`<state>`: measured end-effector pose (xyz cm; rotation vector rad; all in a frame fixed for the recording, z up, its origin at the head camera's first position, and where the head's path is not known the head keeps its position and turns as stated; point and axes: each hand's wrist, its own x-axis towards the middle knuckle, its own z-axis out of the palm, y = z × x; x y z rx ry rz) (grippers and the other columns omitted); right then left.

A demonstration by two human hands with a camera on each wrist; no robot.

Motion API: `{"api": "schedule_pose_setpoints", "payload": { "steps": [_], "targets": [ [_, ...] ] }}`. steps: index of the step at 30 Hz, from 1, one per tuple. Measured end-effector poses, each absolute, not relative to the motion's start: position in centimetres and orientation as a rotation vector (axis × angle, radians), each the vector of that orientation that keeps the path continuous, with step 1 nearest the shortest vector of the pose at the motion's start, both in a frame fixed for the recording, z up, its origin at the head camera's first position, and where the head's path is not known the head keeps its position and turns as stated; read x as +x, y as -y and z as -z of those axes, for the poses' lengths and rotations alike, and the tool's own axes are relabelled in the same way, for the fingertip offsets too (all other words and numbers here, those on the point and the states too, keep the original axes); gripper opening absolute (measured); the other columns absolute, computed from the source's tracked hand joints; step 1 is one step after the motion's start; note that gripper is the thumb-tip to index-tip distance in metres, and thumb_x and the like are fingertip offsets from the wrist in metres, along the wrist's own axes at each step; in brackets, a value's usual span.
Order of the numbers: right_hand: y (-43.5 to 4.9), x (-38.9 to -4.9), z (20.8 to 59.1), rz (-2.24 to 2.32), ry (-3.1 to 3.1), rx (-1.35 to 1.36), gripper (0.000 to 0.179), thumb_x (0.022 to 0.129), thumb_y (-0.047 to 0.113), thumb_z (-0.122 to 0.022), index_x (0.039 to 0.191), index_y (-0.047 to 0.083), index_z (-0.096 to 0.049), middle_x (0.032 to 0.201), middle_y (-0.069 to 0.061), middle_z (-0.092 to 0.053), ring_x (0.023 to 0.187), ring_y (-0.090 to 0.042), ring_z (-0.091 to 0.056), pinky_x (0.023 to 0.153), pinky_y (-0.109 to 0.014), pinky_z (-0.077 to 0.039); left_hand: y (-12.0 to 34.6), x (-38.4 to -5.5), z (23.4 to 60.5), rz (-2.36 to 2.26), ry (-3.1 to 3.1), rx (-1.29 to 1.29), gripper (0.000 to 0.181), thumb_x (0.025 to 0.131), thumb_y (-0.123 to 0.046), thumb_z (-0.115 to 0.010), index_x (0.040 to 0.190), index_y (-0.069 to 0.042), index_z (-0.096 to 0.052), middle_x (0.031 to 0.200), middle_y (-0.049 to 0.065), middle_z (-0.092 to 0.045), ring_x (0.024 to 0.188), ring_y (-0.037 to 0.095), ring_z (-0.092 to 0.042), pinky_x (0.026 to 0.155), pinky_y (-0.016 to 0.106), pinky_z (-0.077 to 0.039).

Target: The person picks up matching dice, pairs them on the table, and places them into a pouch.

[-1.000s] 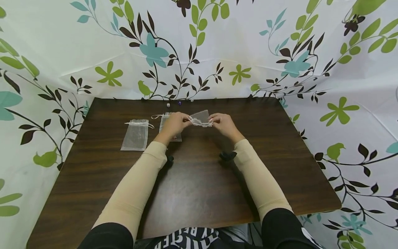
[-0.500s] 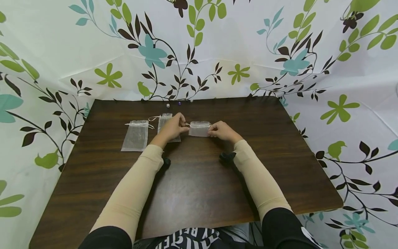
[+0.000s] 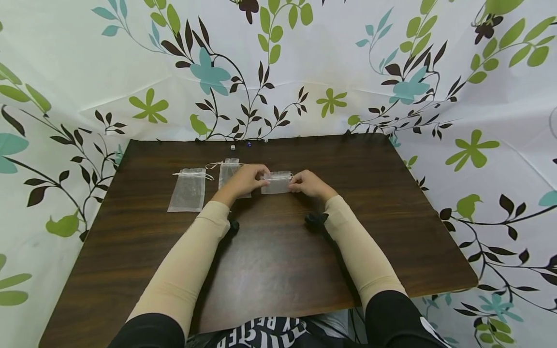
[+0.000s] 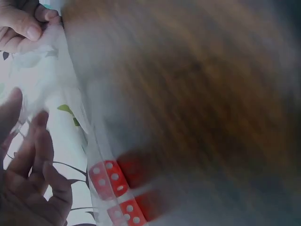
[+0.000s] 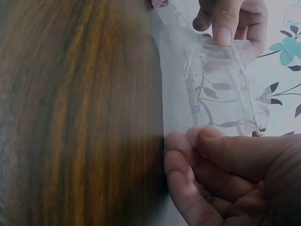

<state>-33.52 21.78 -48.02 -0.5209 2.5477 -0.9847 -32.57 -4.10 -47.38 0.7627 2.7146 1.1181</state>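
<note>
A small sheer white drawstring pouch (image 3: pixel 277 184) hangs between my two hands near the middle of the table. My left hand (image 3: pixel 249 180) pinches its left edge between thumb and fingers. At the opposite edge, my right hand (image 3: pixel 310 185) pinches a corner, seen close up in the right wrist view, where the see-through pouch (image 5: pixel 218 89) shows the backdrop behind it. Another sheer pouch (image 3: pixel 227 173) lies partly hidden under the left forearm. Red dice with white dots (image 4: pixel 108 180) show through the mesh in the left wrist view.
A third sheer pouch (image 3: pixel 188 191) lies flat at the left of the brown table (image 3: pixel 270 261). A white die (image 3: pixel 233 147) and a blue die (image 3: pixel 249 144) sit near the far edge. Behind hangs a leaf-patterned cloth (image 3: pixel 330 63).
The pouch between my hands has come down from a tilted, bunched pose to face me flat. Both hands have lowered slightly with it. The other pouches stay put.
</note>
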Motion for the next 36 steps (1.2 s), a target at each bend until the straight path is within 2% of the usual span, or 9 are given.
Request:
{"api": "schedule_pose_setpoints", "payload": {
  "steps": [4, 9, 14, 18, 21, 27, 36],
  "targets": [
    [-21.7, -33.3, 48.1, 0.981, -2.556, -0.518, 0.015, 0.098, 0.016, -0.070, 0.099, 0.004, -0.077, 0.099, -0.008, -0.074, 0.092, -0.022, -0.068, 0.085, -0.039, -0.055, 4.2, -32.5, 47.3, -1.064, -2.733, 0.775, 0.012, 0.094, -0.023, -0.075, 0.094, -0.012, -0.070, 0.101, 0.005, -0.073, 0.094, 0.022, -0.065, 0.087, 0.042, -0.050],
    [-21.6, -33.1, 48.0, 0.963, -2.565, -0.598, 0.012, 0.096, 0.015, -0.072, 0.096, 0.005, -0.078, 0.100, -0.007, -0.074, 0.093, -0.020, -0.064, 0.087, -0.038, -0.051, 4.6, -32.4, 47.2, -1.150, -2.698, 0.782, 0.011, 0.096, -0.020, -0.073, 0.098, -0.009, -0.075, 0.102, 0.007, -0.075, 0.098, 0.024, -0.068, 0.090, 0.042, -0.052],
    [-21.5, -33.0, 47.9, 0.912, -2.562, -0.660, 0.012, 0.096, 0.016, -0.073, 0.097, 0.007, -0.080, 0.100, -0.004, -0.075, 0.097, -0.020, -0.064, 0.092, -0.038, -0.050, 4.8, -32.2, 47.1, -1.177, -2.678, 0.789, 0.014, 0.096, -0.020, -0.071, 0.100, -0.009, -0.078, 0.101, 0.005, -0.076, 0.092, 0.021, -0.068, 0.087, 0.041, -0.052],
    [-21.6, -33.1, 47.9, 0.864, -2.564, -0.676, 0.014, 0.096, 0.016, -0.072, 0.101, 0.006, -0.080, 0.107, -0.006, -0.075, 0.105, -0.024, -0.065, 0.096, -0.040, -0.049, 4.9, -32.0, 47.0, -1.185, -2.662, 0.789, 0.014, 0.096, -0.020, -0.071, 0.100, -0.008, -0.078, 0.100, 0.006, -0.076, 0.084, 0.020, -0.065, 0.083, 0.040, -0.052],
    [-21.9, -33.2, 47.7, 0.841, -2.574, -0.668, 0.016, 0.097, 0.014, -0.071, 0.107, 0.004, -0.078, 0.115, -0.010, -0.073, 0.112, -0.027, -0.063, 0.100, -0.042, -0.048, 4.9, -32.0, 46.9, -1.187, -2.655, 0.810, 0.014, 0.096, -0.019, -0.071, 0.100, -0.007, -0.078, 0.100, 0.007, -0.076, 0.085, 0.021, -0.066, 0.082, 0.040, -0.052],
    [-22.6, -34.0, 47.0, 0.901, -2.593, -0.565, 0.022, 0.100, 0.011, -0.065, 0.120, 0.002, -0.071, 0.116, -0.013, -0.071, 0.107, -0.028, -0.065, 0.094, -0.044, -0.051, 5.1, -32.1, 46.9, -1.173, -2.665, 0.847, 0.015, 0.096, -0.018, -0.072, 0.098, -0.005, -0.078, 0.100, 0.007, -0.077, 0.093, 0.022, -0.069, 0.087, 0.041, -0.053],
    [-22.9, -36.2, 46.8, 0.947, -2.683, -0.521, 0.029, 0.101, 0.014, -0.065, 0.127, 0.000, -0.067, 0.124, -0.016, -0.067, 0.115, -0.031, -0.061, 0.097, -0.045, -0.049, 5.1, -32.4, 47.1, -1.101, -2.668, 0.924, 0.014, 0.095, -0.020, -0.073, 0.097, -0.008, -0.080, 0.096, 0.003, -0.077, 0.086, 0.019, -0.069, 0.084, 0.039, -0.054]
  ]
}}
